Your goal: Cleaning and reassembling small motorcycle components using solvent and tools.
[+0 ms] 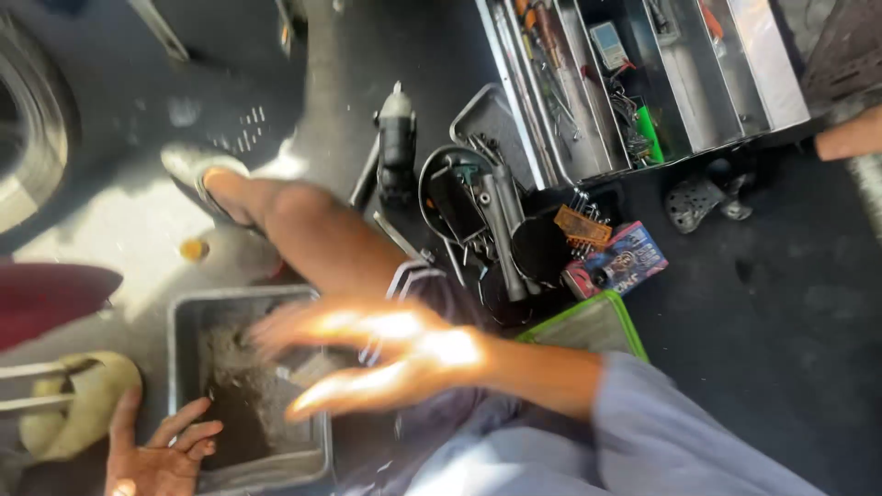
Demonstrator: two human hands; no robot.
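Observation:
My right hand (367, 354), blurred by motion and lit by the sun, reaches left from a grey-blue sleeve. Its fingers are spread over a grey metal tray (184, 317) that holds dark dirt and grime. I see nothing in that hand. My left hand (156, 455) rests palm up with its fingers apart at the tray's lower left corner, holding nothing. A bare leg (312, 230) in a sandal (193, 165) stretches past the tray's far side.
An open metal toolbox (735, 83) with tools stands at the back right. In front of it lie a pile of sockets and wrenches (487, 211), a dark power tool (397, 138) and a colourful box (616, 262). A tyre (28, 119) is at the left, another person's arm (850, 138) at the right edge.

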